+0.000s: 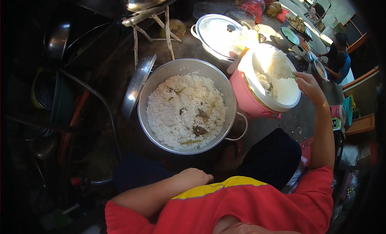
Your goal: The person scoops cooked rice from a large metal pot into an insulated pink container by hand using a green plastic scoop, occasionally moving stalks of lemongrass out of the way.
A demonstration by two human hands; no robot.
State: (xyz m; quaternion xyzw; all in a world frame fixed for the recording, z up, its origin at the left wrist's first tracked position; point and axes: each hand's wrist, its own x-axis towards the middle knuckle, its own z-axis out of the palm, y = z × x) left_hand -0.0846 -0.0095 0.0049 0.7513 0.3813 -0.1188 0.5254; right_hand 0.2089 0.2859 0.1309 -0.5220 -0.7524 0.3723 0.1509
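Observation:
My right hand (pixel 309 86) grips the green handle (pixel 292 73) of a serving utensil. A large clump of white rice (pixel 279 64) sits at the utensil's end and hides its blade. This clump is over the mouth of a pink round insulated container (pixel 248 96) with a white inner wall, where more rice (pixel 265 83) lies. Left of it stands a wide aluminium pot (pixel 141 116) of cooked rice (pixel 181 113), with brown leaves (pixel 199 130) and pale green stalks (pixel 190 142) on top. My left hand (pixel 194 176) rests in front of my chest, below the pot, its fingers mostly hidden.
A metal lid (pixel 139 86) leans on the pot's left side. Behind are a lidded pot (pixel 215 34) and a stool (pixel 150 18) bearing a metal vessel (pixel 144 1). A hose (pixel 102 98) curves at left. A person (pixel 339 57) is at the far right beside basins (pixel 320 69).

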